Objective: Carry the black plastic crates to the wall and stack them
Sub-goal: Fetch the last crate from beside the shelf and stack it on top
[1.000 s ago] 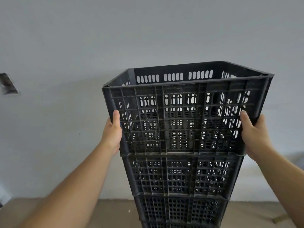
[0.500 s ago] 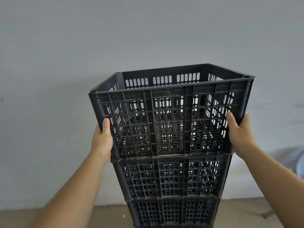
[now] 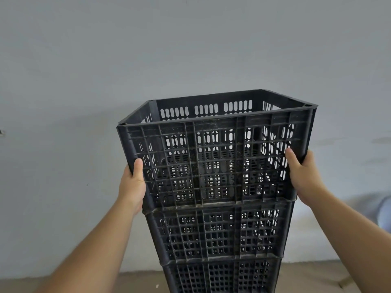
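So this one looks pretty far along. There's a stack of black plastic crates standing right up against the grey wall (image 3: 190, 49), and the top crate (image 3: 215, 157) is sitting on the crate below it (image 3: 218, 231), with a third crate (image 3: 222, 275) under that running out of the bottom of the shot. The left hand (image 3: 132, 185) is gripping the top crate's lower left corner, thumb on the front face, and the right hand (image 3: 302, 176) is wrapped around the lower right corner the same way, so both are clamped on it, not let go. The seam between the top crate and the one below looks closed along the front, so I'd say it's basically seated, though I can't really see the back edge or the far corners from this angle, so it might not be fully settled. What's left, as far as I can tell: let go of it, maybe nudge it square, since the top one looks a touch skewed to the right of the stack. Whether more crates need fetching I can't say, none show on the floor (image 3: 137, 280) here.
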